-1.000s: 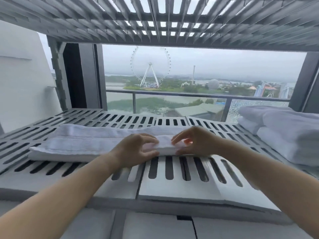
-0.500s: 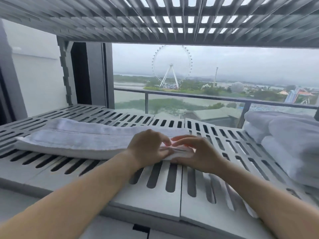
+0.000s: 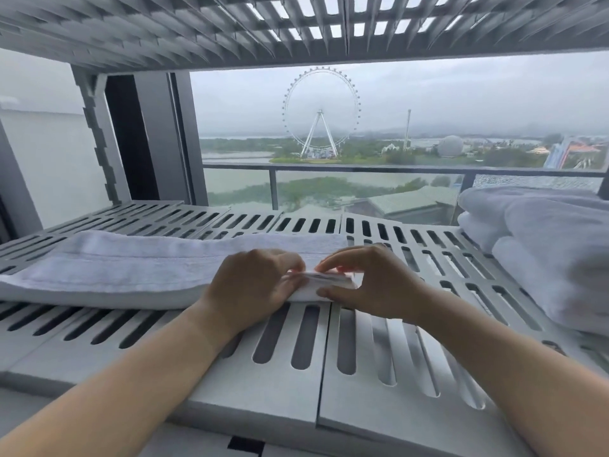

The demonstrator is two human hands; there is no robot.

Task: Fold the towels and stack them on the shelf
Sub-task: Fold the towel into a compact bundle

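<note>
A long white towel, folded into a narrow strip, lies across the slotted grey shelf from the far left to the middle. My left hand and my right hand meet at its right end. Both pinch the towel's layered corner between thumb and fingertips, the left from the left side, the right from the right. A stack of folded white towels rests on the same shelf at the far right.
Another slotted shelf hangs close overhead. A grey upright post stands at the back left. Behind the shelf is a window with a balcony rail. Bare slotted shelf lies between my hands and the towel stack.
My hands stay on the towel's right end, now pinched closer together on the corner. The view has shifted so the towel and stack sit further right and lower than before.
</note>
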